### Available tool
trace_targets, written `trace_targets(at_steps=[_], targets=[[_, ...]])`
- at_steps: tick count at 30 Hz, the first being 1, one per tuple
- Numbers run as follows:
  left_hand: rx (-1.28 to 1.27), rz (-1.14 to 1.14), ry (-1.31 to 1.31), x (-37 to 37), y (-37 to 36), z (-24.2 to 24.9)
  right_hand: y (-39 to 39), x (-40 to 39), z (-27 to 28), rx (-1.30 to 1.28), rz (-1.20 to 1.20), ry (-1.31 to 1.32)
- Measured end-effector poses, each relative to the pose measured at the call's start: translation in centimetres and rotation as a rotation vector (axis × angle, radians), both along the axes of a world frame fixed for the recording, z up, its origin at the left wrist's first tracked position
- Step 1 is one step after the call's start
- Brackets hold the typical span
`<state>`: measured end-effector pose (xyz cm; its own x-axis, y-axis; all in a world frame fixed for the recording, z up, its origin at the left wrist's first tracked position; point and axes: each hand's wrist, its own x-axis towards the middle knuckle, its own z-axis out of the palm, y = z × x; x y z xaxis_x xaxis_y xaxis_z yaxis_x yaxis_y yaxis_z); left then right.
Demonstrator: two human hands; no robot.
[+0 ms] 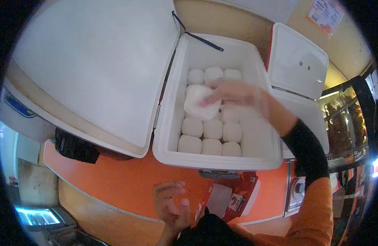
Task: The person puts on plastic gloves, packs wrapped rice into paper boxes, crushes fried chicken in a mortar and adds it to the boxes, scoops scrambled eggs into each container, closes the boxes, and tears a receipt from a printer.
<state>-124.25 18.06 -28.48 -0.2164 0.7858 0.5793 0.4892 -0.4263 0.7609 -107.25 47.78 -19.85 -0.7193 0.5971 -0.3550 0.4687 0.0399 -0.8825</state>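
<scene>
My right hand (240,95), blurred by motion, reaches into an open white cooler box (164,147). Its fingers are closed on a white dough ball (196,103), lifted slightly above the others. Rows of similar rounded white dough balls (212,129) lie on the box floor below and beyond it. In front of the box my left hand (171,201) is held low over the orange counter (127,180). Its fingers are loosely curled, with the thumb apart from them and nothing visible between. A red printed carton (238,201) is just to its right.
The cooler's large hinged lid (98,69) is swung open to the left, with a black strap (205,41) near the hinge. A second white box with a raised lid (297,61) stands at the right. Beyond it is a lit glass cabinet (347,110). A knob (299,187) shows lower right.
</scene>
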Motion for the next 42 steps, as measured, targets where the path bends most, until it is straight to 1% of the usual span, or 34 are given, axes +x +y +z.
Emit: trace_targets(at_steps=[1, 2, 3, 4, 5, 6, 8, 10, 11, 12, 14, 15, 17, 18, 19, 21, 22, 24, 26, 28, 29, 31, 32, 33, 34, 36, 37, 39, 40, 41, 42], targets=[[-0.067, -0.064, -0.372, 0.2, 0.3, 0.8, -1.1, 0.3, 2.2, -0.110, 0.021, 0.136], [-0.131, -0.125, -0.746, 0.6, 0.9, 2.0, -3.1, 0.0, 4.8, -0.073, 0.029, 0.175], [-0.146, -0.138, -0.877, 1.6, 2.3, 4.8, -5.2, -0.3, 7.3, -0.034, 0.037, 0.213], [-0.157, -0.153, -1.006, 2.4, 3.8, 7.5, -6.4, -1.1, 8.2, 0.160, 0.070, 0.218], [-0.152, -0.155, -1.003, 2.5, 4.4, 8.6, -7.7, -2.1, 9.1, 0.166, 0.070, 0.220], [-0.163, -0.106, -1.000, 2.7, 5.0, 9.6, -8.9, -3.3, 9.9, 0.138, 0.249, 0.363], [-0.186, -0.014, -0.992, 2.8, 6.2, 10.9, -8.7, -3.5, 10.2, 0.116, 0.425, 0.505], [-0.221, 0.085, -0.985, 2.8, 7.1, 11.2, -5.4, -3.2, 8.1, 0.465, 0.366, 0.399], [-0.225, 0.087, -0.984, 2.8, 7.3, 10.2, -3.0, -3.2, 6.5, 0.635, 0.335, 0.342], [-0.103, 0.288, -0.808, 2.7, 7.2, 8.2, -0.3, -3.2, 4.8, 0.806, 0.304, 0.282], [0.008, 0.483, -0.620, 1.8, 5.6, 4.4, 4.8, -3.5, 1.5, 1.137, 0.233, 0.153], [0.005, 0.276, -0.730, 0.7, 3.7, 2.6, 7.8, -4.7, 0.2, 0.762, 0.389, -0.338], [0.007, 0.088, -0.836, -0.4, 3.0, 0.6, 10.3, -5.8, -4.9, 0.351, 0.544, -0.798], [0.021, 0.088, -0.669, -0.7, 2.9, -0.1, 9.3, -3.9, -9.5, 0.362, 0.484, -0.759], [0.025, 0.096, -0.562, -0.9, 2.8, -0.5, 7.9, -2.2, -13.7, 0.369, 0.436, -0.715], [0.011, 0.126, -0.396, -1.5, 2.3, -0.8, 6.1, -4.6, -17.1, 0.358, 0.470, -0.603], [0.012, 0.124, -0.358, -1.6, 2.2, -0.9, 6.2, -4.7, -17.2, 0.510, 0.581, -0.678], [0.011, 0.131, -0.306, -1.9, 2.2, -1.1, 6.1, -4.8, -14.6, 0.832, 0.774, -0.833], [0.011, 0.147, -0.276, -2.2, 2.2, -1.2, 5.7, -5.4, -11.2, 1.007, 0.867, -0.905], [0.005, 0.166, -0.249, -2.3, 2.0, -1.2, 5.0, -6.1, -7.8, 0.623, -0.008, -0.919], [0.004, 0.175, -0.235, -2.5, 2.1, -1.1, 5.3, -5.7, -7.5, 0.629, -0.002, -0.918], [0.025, 0.196, -0.195, -2.6, 2.0, -0.9, 6.5, -3.8, -6.7, 0.767, 0.015, -0.564], [0.047, 0.204, -0.150, -2.5, 1.9, -0.8, 6.3, -3.3, -6.3, 0.776, 0.025, -0.563], [0.071, 0.212, -0.106, -2.4, 1.9, -0.7, 5.8, -2.8, -5.9, 1.029, 0.000, -0.264], [0.179, 0.267, -0.125, -1.8, 2.0, -0.6, 5.1, -2.4, -5.4, 1.259, -0.024, 0.054], [0.294, 0.333, -0.144, -1.6, 1.7, -0.9, 2.6, -1.3, -3.0, 0.889, -0.131, 0.268], [0.312, 0.368, -0.171, -1.5, 1.3, -2.0, -0.6, -1.9, 1.5, 0.820, -0.166, 0.095], [0.347, 0.432, -0.228, -1.4, 0.6, -4.6, -9.3, -4.7, 4.6, 0.356, -0.313, 0.520], [0.365, 0.458, -0.255, -1.2, 0.2, -5.6, -12.1, -4.1, 3.8, 0.139, -0.365, 0.805], [0.376, 0.468, -0.272, -1.2, -0.1, -4.9, -14.9, -3.6, 3.0, -0.078, -0.398, 1.090], [0.387, 0.479, -0.289, -1.2, -0.4, -4.1, -16.2, -2.0, 2.3, 0.010, -0.373, 0.954]])
